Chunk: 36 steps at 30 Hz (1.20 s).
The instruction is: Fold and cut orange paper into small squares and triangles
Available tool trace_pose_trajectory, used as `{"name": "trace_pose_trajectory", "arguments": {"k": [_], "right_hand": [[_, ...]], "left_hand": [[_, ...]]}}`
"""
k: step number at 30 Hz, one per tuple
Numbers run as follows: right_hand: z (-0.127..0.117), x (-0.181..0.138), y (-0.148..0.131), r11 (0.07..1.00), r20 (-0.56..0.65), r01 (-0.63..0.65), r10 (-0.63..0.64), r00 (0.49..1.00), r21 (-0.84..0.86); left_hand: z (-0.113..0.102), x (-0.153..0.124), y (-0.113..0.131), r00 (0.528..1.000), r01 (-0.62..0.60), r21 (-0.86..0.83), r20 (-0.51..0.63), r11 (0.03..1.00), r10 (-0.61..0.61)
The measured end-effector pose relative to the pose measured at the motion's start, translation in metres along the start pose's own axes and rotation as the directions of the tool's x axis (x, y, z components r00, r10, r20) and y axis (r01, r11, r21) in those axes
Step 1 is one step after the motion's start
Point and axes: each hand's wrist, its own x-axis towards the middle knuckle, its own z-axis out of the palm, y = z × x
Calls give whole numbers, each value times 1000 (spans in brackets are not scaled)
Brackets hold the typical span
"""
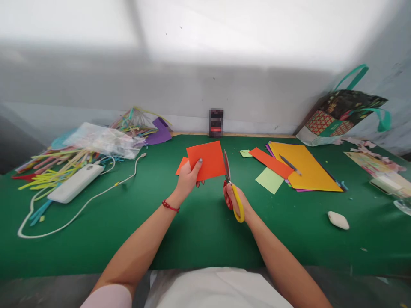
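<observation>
Two forearms in shot, both uncovered from elbow to wrist. On the left wrist sits a thin red bracelet point(170, 206), cord-like, with small knots or beads, snug to the joint. The left hand point(188, 177) shows a thumbnail point(200, 161) painted greyish blue. Up the left arm, a pale pink sleeve point(107, 297) cuts off short. Down the middle, a white garment point(221, 286), smooth and lightly creased.

Flat green felt-covered tabletop point(199, 239) across the foreground, edged at the back with a thin pale wooden strip point(253, 134). Behind, a grey-white plaster wall point(244, 90), washed bright with soft light up top, shadowed lower. At right, 1 grey side wall point(398, 98) closing the corner.
</observation>
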Motion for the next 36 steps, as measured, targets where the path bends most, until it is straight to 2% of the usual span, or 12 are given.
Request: {"name": "trace_pose_trajectory", "arguments": {"k": [3, 23, 36], "right_hand": [[0, -2, -1, 1000, -5, 27, -28, 1000, -9], [0, -3, -3, 1000, -11, 5, -5, 1000, 1], [-1, -5, -5, 1000, -17, -7, 7, 1000, -24]], "left_hand": [[2, -1, 1, 1000, 0, 5, 3, 1000, 0], [0, 0, 0, 998, -50, 45, 40, 998, 48], [0, 0, 1, 998, -25, 20, 51, 1000, 24]]}}
